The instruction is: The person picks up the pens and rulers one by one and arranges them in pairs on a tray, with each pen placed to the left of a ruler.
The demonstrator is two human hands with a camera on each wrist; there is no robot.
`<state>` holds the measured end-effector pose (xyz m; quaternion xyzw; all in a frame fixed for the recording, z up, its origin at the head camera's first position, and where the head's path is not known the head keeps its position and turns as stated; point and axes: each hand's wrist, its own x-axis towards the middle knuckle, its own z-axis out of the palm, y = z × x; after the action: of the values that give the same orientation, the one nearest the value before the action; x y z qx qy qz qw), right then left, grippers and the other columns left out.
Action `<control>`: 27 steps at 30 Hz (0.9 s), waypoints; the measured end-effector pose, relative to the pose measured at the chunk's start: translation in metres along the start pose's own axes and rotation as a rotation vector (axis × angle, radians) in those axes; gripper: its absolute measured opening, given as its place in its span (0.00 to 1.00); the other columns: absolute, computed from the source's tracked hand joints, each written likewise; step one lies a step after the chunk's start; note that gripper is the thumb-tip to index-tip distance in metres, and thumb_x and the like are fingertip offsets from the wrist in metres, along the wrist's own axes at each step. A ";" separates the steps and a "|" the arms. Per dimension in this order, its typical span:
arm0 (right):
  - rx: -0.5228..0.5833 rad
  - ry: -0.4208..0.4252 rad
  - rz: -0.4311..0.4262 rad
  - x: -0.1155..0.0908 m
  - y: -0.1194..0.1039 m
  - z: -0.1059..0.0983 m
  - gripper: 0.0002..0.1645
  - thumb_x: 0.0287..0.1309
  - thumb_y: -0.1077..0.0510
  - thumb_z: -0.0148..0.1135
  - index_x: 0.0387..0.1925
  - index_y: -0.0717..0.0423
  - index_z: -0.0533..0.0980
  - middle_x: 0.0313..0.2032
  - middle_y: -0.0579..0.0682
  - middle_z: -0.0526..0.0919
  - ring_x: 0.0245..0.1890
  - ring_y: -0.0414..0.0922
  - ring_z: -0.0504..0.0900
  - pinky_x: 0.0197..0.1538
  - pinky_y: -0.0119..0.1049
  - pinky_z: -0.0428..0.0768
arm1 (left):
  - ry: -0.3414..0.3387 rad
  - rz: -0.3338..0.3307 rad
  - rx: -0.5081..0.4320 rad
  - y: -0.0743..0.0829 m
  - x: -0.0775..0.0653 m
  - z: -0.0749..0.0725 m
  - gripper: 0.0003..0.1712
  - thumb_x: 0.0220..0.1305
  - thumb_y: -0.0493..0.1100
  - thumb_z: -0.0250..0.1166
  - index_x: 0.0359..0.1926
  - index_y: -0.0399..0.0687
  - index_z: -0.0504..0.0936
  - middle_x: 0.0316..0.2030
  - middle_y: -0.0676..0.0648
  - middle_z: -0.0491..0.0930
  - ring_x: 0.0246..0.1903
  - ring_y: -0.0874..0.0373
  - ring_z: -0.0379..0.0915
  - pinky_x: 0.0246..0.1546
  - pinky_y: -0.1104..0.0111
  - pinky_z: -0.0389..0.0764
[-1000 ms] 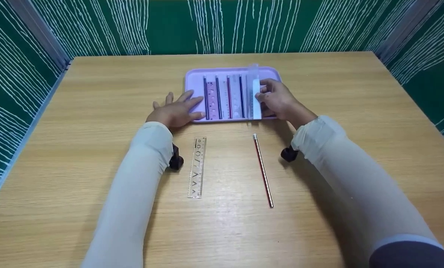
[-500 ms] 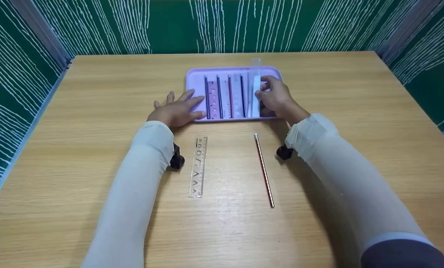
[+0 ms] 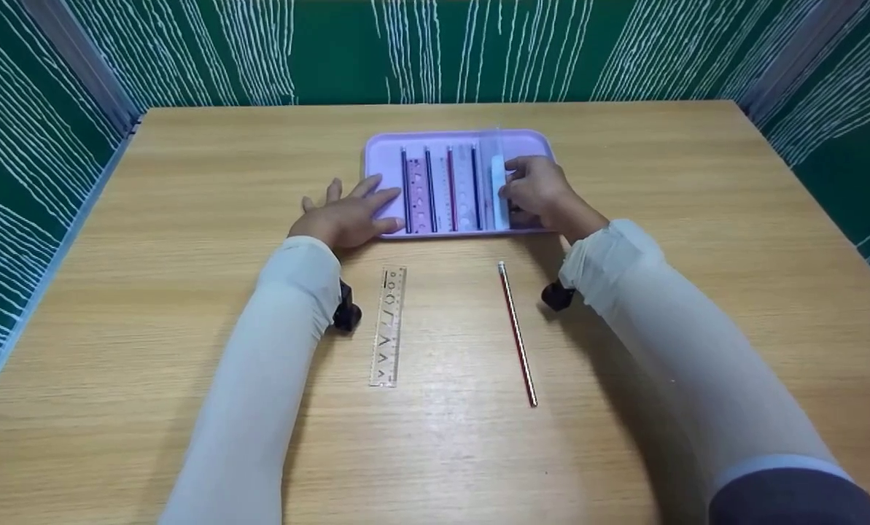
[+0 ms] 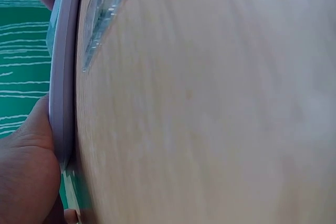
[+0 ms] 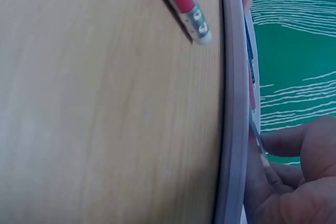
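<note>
A purple tray (image 3: 385, 146) lies toward the far side of the table. My left hand (image 3: 347, 217) rests on its left edge with the fingers spread. At the tray's right part my right hand (image 3: 540, 191) pinches the right edge of a clear ruler with a light-blue strip (image 3: 499, 197). The right wrist view shows the thumb and fingers at the ruler's thin edge (image 5: 255, 132). Left of that ruler, several pencils alternate with rulers, among them a pink ruler (image 3: 418, 197) and a red pencil (image 3: 451, 189). The hand hides the tray's right end.
Nearer on the wooden table (image 3: 208, 175) lies a clear ruler with cut-out shapes (image 3: 388, 327). To its right is a red striped pencil (image 3: 518, 334) with a white eraser end. A green wall with white streaks (image 3: 347, 51) stands behind the table.
The ruler in my right hand first shifted away toward the tray's far rim, then came back nearer and lower, slightly left. My left hand has stayed on the tray.
</note>
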<state>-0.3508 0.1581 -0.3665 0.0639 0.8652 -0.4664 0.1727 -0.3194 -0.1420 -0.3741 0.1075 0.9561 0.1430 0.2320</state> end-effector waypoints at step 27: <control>-0.367 0.083 0.003 -0.001 -0.004 0.012 0.30 0.74 0.58 0.55 0.75 0.53 0.67 0.65 0.54 0.77 0.59 0.48 0.76 0.62 0.40 0.80 | 0.011 0.011 0.009 -0.001 -0.001 0.001 0.41 0.70 0.78 0.43 0.79 0.87 0.41 0.82 0.64 0.26 0.79 0.35 0.13 0.69 0.25 0.21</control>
<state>-0.3485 0.1456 -0.3690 0.0521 0.9421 -0.2973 0.1462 -0.3181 -0.1431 -0.3749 0.1128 0.9574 0.1407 0.2255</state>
